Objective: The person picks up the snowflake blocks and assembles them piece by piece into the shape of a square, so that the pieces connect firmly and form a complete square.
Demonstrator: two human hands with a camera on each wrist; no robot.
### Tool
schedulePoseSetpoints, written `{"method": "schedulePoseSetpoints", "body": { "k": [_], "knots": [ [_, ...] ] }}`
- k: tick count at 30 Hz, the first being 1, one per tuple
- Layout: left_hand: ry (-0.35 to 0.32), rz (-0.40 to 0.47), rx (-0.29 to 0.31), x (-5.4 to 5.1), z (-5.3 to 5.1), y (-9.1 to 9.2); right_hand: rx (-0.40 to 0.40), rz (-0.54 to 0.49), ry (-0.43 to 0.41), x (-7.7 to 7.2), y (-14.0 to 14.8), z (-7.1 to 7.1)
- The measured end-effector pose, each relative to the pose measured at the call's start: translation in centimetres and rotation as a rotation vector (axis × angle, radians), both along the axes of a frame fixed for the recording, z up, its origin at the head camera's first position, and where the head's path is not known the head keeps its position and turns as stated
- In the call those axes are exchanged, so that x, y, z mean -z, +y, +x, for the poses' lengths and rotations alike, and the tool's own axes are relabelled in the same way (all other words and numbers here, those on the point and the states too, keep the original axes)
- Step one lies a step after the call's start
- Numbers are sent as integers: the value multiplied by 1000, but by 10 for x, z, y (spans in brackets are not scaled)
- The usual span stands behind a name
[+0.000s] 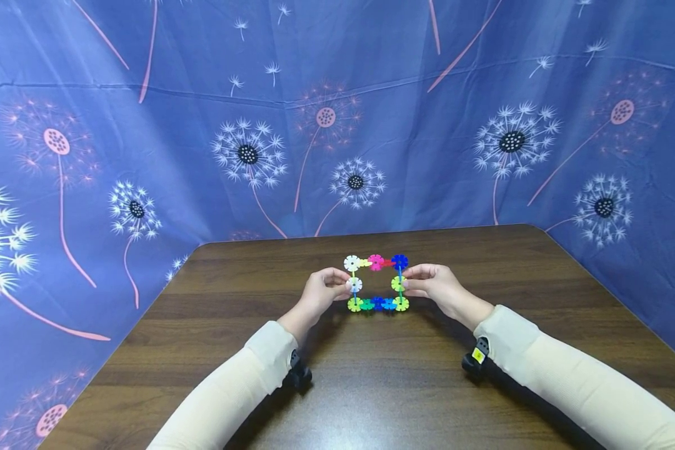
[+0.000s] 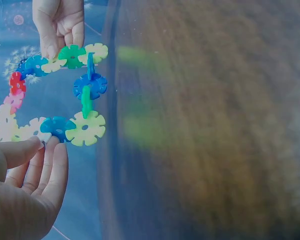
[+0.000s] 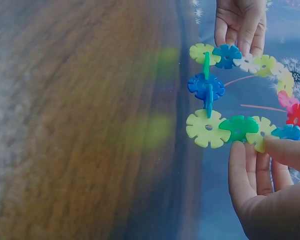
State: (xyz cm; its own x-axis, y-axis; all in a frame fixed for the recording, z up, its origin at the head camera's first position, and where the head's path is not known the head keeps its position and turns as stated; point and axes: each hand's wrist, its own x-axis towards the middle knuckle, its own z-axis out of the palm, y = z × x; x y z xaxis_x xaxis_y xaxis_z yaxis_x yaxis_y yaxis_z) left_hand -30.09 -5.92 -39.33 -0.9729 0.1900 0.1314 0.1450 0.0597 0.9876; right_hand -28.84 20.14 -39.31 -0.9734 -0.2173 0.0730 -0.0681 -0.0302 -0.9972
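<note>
A rectangular ring of interlocking plastic snowflake discs [image 1: 378, 304] is held between both hands over the table. Its bottom row has yellow-green, green and blue discs; pink, red and yellow pieces run along the top between a white corner and a dark blue corner. My left hand [image 1: 319, 289] pinches a white disc [image 1: 354, 285] halfway up the left side, between thumb and fingers. On the opposite side, my right hand [image 1: 440, 287] pinches a yellow-green disc [image 3: 260, 134], with a green disc [image 3: 238, 128] beside it. Whether the ring's lower edge touches the table cannot be told.
The brown wooden table [image 1: 202, 387] has rounded far corners. Behind it hangs a blue cloth [image 1: 416, 150] with dandelion prints. Small black devices are strapped at the left wrist [image 1: 299, 373] and right wrist [image 1: 475, 359], over cream sleeves.
</note>
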Motion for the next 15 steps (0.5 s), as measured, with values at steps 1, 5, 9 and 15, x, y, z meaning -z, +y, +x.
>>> {"method": "schedulePoseSetpoints", "body": {
  "k": [1, 5, 9, 15],
  "knots": [
    [3, 7, 4, -1, -1, 0, 0, -11, -8, -1, 0, -1],
    [15, 33, 17, -4, -3, 0, 8, -48, -53, -3, 0, -4],
    [-33, 28, 6, -6, -9, 1, 7, -80, -104, -5, 0, -9],
    [-168, -29, -26, -3, -26, 6, 16, -76, -198, -1, 1, -20]
  ]
}}
